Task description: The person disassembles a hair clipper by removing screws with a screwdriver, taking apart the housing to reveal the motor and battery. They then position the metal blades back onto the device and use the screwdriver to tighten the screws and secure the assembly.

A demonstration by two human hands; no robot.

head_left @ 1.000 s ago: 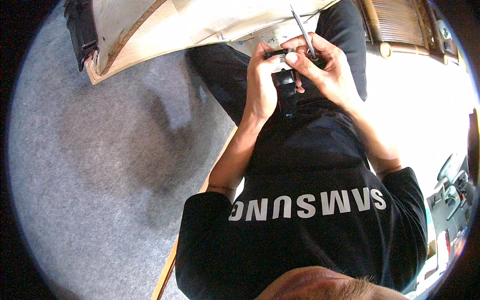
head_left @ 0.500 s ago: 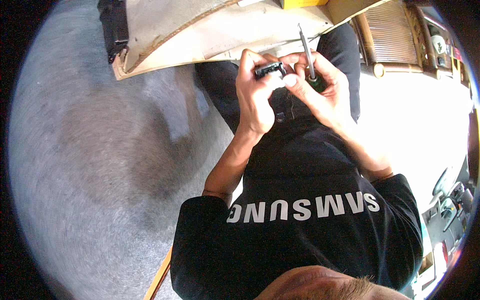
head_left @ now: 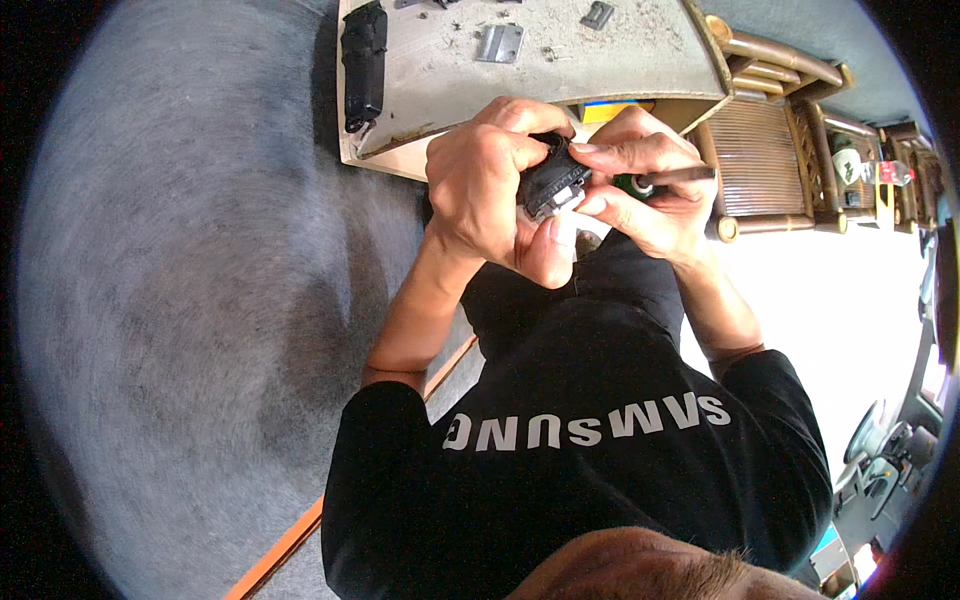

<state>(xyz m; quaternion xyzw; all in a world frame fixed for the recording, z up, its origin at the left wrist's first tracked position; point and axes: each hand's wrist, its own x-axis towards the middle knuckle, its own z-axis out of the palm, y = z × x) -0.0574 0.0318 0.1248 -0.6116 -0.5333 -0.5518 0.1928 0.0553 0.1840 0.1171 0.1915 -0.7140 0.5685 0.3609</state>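
Note:
My left hand [head_left: 480, 190] is closed around a small black plastic part [head_left: 552, 172] with a pale, metallic-looking lower end. Its thumb presses near that end. Tucked in my right hand [head_left: 655, 165] is a screwdriver [head_left: 680, 176], its green handle mostly hidden by the fingers and its shaft pointing right. Thumb and forefinger of that same hand meet the right side of the black part. Both hands are over my lap, in front of the table's near edge. A whitish piece below the part is too unclear to name.
Beyond my hands is a worn table [head_left: 440, 70] strewn with debris. A long black part [head_left: 364, 65] lies at its left edge, a metal plate [head_left: 500, 43] farther in. A yellow box [head_left: 607, 111] sits under the tabletop. A bamboo chair [head_left: 760, 165] stands at right.
Both hands have come up closer to the camera, with the black part turned between them. The screwdriver's shaft has swung from pointing away to pointing right. More of the tabletop now shows.

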